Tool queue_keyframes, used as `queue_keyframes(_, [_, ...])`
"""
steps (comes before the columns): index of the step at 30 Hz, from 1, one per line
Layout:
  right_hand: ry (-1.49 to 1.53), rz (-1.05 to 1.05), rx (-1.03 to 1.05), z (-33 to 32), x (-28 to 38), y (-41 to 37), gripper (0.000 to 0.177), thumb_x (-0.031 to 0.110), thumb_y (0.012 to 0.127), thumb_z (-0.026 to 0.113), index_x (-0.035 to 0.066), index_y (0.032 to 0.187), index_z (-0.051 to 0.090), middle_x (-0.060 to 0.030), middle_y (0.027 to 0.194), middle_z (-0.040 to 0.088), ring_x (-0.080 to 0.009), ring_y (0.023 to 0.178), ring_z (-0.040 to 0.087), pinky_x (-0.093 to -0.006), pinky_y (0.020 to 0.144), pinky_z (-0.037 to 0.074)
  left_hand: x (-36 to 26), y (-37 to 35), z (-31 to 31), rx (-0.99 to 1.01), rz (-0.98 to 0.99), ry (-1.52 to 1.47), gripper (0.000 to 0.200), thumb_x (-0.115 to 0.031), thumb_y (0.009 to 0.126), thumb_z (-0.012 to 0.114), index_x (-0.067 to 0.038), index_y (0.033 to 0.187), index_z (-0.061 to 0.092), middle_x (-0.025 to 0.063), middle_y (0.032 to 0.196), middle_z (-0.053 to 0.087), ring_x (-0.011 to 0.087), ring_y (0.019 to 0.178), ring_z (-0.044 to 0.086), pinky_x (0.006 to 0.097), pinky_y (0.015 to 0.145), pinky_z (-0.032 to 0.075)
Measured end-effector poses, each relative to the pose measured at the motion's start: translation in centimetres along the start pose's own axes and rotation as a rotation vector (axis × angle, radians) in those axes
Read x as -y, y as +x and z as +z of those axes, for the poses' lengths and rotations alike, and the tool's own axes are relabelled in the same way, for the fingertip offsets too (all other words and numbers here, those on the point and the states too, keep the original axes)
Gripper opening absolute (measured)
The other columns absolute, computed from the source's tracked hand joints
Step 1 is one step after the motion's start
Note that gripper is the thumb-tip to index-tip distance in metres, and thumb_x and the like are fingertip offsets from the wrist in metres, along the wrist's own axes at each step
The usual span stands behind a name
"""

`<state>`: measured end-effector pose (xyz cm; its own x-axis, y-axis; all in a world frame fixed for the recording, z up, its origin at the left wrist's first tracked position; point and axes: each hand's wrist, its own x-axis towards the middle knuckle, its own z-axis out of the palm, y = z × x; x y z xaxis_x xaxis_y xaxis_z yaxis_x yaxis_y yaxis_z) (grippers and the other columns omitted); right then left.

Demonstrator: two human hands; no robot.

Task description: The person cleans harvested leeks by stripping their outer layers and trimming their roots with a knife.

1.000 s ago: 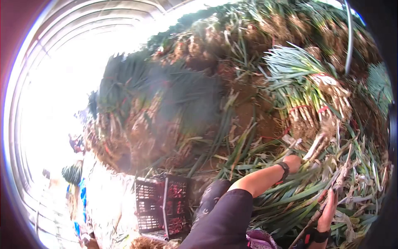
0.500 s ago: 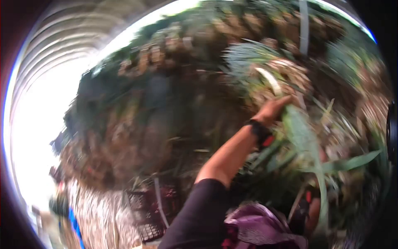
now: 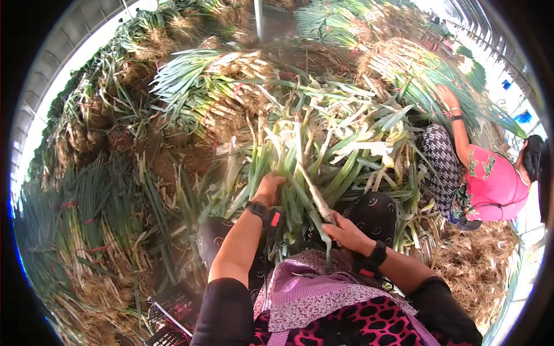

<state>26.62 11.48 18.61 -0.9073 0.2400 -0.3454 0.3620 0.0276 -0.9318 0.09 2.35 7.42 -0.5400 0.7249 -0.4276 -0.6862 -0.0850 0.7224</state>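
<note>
My right hand point(image 3: 349, 233) is closed around the root end of a long green onion point(image 3: 315, 193). Its pale stem slants up and to the left, away from my lap. To the left, the fingers of my left hand point(image 3: 269, 190) curl in on green onion leaves point(image 3: 291, 187); part of the grip is hidden among them. Both hands are over a heap of loose stalks and peeled leaves point(image 3: 352, 144) in front of my knees.
Tied onion bundles point(image 3: 225, 86) lie beyond the heap, and more bundles point(image 3: 98, 242) are at left. On the right a co-worker in pink point(image 3: 496, 181) crouches, one hand on a bundle. A root pile point(image 3: 479, 271) is at lower right. A dark crate point(image 3: 170, 317) is at lower left.
My view has swung right and steadied. The left hand, stretched out holding a green onion by its stem before, is now close to my lap. The right hand now grips a stalk.
</note>
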Motion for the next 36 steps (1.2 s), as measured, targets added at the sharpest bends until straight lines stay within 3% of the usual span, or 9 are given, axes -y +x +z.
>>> queue_keyframes(2, [-0.025,0.089,0.022,0.4,0.0,-0.6,0.049,0.025,0.09,0.053,0.001,0.13,0.038,0.0007,0.078,0.051,-0.0074,0.065,0.047,-0.0236,0.057,0.041,1.3,0.4,-0.5,-0.012,0.034,0.091,0.024,0.001,0.076,0.056,0.002,0.1,0.058,0.0118,0.088,0.062,0.024,0.075,0.061,0.0358,0.065,0.051])
queue_keyframes(7, [-0.115,0.212,0.022,1.4,-0.2,-0.8,0.04,0.028,0.091,0.053,0.0,0.119,0.045,-0.0016,0.077,0.052,-0.0093,0.062,0.049,-0.0254,0.056,0.043,4.0,0.7,0.5,-0.097,0.091,0.165,0.031,0.002,0.069,0.065,0.003,0.099,0.059,0.0113,0.084,0.063,0.0229,0.072,0.062,0.0341,0.063,0.051])
queue_keyframes(11, [-0.148,0.254,0.015,1.9,0.0,-0.6,0.037,0.033,0.091,0.053,0.0,0.108,0.049,-0.0029,0.075,0.053,-0.0103,0.058,0.051,-0.0268,0.052,0.043,5.3,1.9,-0.8,-0.083,0.07,0.102,0.031,0.0,0.068,0.066,0.004,0.099,0.06,0.011,0.084,0.064,0.0209,0.072,0.062,0.0333,0.061,0.05])
queue_keyframes(15, [-0.149,0.322,0.036,2.8,-0.2,0.6,0.03,0.03,0.093,0.051,0.002,0.1,0.049,-0.0007,0.072,0.051,-0.0079,0.057,0.049,-0.0241,0.051,0.041,7.0,3.6,-2.2,-0.179,0.096,0.283,0.028,-0.001,0.067,0.067,0.004,0.094,0.06,0.0109,0.081,0.063,0.0209,0.069,0.061,0.0327,0.059,0.048])
queue_keyframes(20, [-0.167,0.329,0.004,2.5,-1.6,2.8,0.033,0.033,0.091,0.052,0.0,0.092,0.051,-0.003,0.068,0.052,-0.0109,0.052,0.05,-0.0271,0.048,0.042,8.3,3.6,-1.9,-0.315,0.151,0.556,0.028,0.0,0.064,0.069,0.004,0.09,0.06,0.0113,0.079,0.063,0.0216,0.065,0.061,0.0323,0.058,0.048])
queue_keyframes(23, [-0.158,0.296,-0.024,2.6,-0.8,3.9,0.032,0.032,0.092,0.052,0.0,0.086,0.05,-0.003,0.066,0.052,-0.0114,0.05,0.05,-0.0274,0.046,0.041,5.8,0.7,0.7,-0.193,0.117,0.366,0.036,0.001,0.063,0.07,0.005,0.096,0.058,0.0116,0.083,0.063,0.0211,0.068,0.061,0.0322,0.059,0.049])
queue_keyframes(26, [-0.144,0.293,-0.046,2.3,-0.7,5.4,0.032,0.032,0.092,0.051,0.001,0.082,0.049,-0.0032,0.065,0.052,-0.0115,0.05,0.05,-0.0276,0.046,0.04,6.8,1.6,-0.1,-0.171,0.097,0.375,0.045,-0.001,0.066,0.071,0.006,0.106,0.053,0.0142,0.092,0.062,0.0226,0.075,0.061,0.0336,0.064,0.05])
queue_keyframes(31, [-0.174,0.248,-0.071,1.5,-1.1,8.6,0.042,0.034,0.09,0.051,-0.001,0.067,0.051,-0.0062,0.06,0.053,-0.0151,0.051,0.053,-0.0321,0.048,0.041,6.3,1.2,0.0,-0.172,0.045,0.324,0.049,0.0,0.067,0.07,0.006,0.111,0.051,0.0151,0.093,0.062,0.0243,0.077,0.062,0.0342,0.064,0.051])
queue_keyframes(36, [-0.242,0.195,-0.114,0.5,-2.6,12.3,0.044,0.037,0.088,0.052,-0.003,0.071,0.053,-0.0064,0.06,0.054,-0.0162,0.053,0.053,-0.0345,0.05,0.041,8.5,2.9,-1.8,-0.083,0.037,0.251,0.053,0.001,0.066,0.07,0.006,0.115,0.05,0.0162,0.094,0.063,0.0248,0.079,0.063,0.0346,0.067,0.052])
